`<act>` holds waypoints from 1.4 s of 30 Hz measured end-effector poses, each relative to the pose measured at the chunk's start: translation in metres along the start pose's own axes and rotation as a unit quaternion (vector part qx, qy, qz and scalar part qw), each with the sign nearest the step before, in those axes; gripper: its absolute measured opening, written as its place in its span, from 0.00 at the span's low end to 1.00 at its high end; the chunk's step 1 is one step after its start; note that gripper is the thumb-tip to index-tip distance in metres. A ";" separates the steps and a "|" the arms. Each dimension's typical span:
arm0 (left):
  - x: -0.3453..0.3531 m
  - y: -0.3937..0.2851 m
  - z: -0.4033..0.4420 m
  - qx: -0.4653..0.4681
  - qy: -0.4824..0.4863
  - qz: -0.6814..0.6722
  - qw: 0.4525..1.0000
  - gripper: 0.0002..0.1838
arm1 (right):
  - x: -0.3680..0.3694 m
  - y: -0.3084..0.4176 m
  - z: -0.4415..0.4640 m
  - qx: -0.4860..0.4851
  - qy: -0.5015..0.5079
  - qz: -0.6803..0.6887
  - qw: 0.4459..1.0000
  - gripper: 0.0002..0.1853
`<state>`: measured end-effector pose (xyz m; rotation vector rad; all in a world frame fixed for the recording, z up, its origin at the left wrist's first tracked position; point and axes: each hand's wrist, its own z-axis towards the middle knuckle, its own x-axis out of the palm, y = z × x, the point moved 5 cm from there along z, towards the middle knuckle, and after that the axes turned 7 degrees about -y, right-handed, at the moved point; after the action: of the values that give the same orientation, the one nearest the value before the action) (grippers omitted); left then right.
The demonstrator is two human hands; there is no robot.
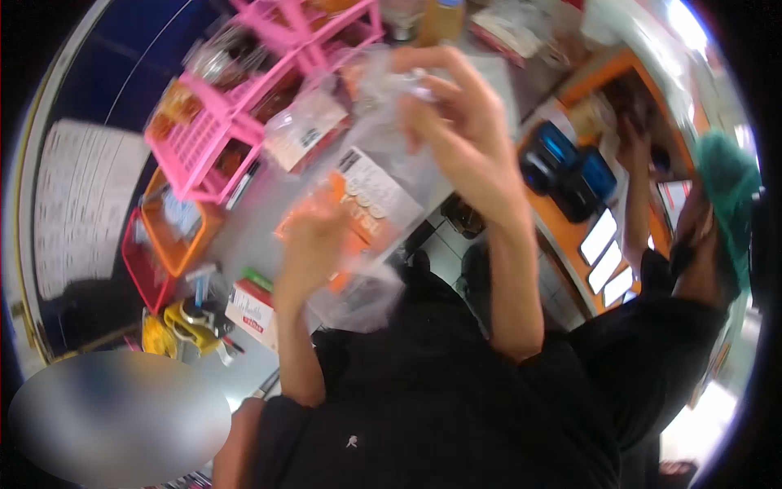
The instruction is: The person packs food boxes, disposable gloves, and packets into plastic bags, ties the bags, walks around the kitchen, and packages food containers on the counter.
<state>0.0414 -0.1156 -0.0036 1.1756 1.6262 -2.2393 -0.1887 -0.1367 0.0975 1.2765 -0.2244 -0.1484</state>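
An orange and white printed box [381, 198] lies in or under clear plastic at the middle of the counter. My left hand [314, 244] is blurred over the orange side of the box; its fingers cannot be made out. Higher up and to the right, my right hand [460, 122] has its thumb and fingers pinched together on the top of the clear plastic bag [379, 106]. Loose clear plastic [362, 300] also hangs below the box, near my left wrist. Beside the box, up and to the left, is a plastic-wrapped pack [305, 130].
Pink stacked baskets [195, 151] stand upper left, with an orange basket [177, 236] and red basket [145, 265] below. A white box [251, 314] and yellow tape dispenser [191, 326] lie lower left. A co-worker [692, 277] in a green head cover is at right, near phones [599, 236].
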 end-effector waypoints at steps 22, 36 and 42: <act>0.302 0.006 -0.150 -0.170 -0.130 -0.219 0.952 0.15 | -0.128 -0.218 -0.272 0.262 -0.339 -0.109 0.897 0.12; 0.339 0.506 -0.244 -0.624 -0.194 -0.340 0.676 0.25 | -0.111 -0.469 -0.654 0.721 0.106 -0.391 0.563 0.60; 0.394 0.586 -0.157 -0.573 -0.042 -0.386 0.722 0.30 | -0.100 -0.506 -0.675 0.703 0.103 -0.411 0.572 0.52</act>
<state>0.1555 -0.0943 -0.7176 0.0103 3.0092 -0.8416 -0.1115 0.3697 -0.5800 2.9425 0.6746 -0.7188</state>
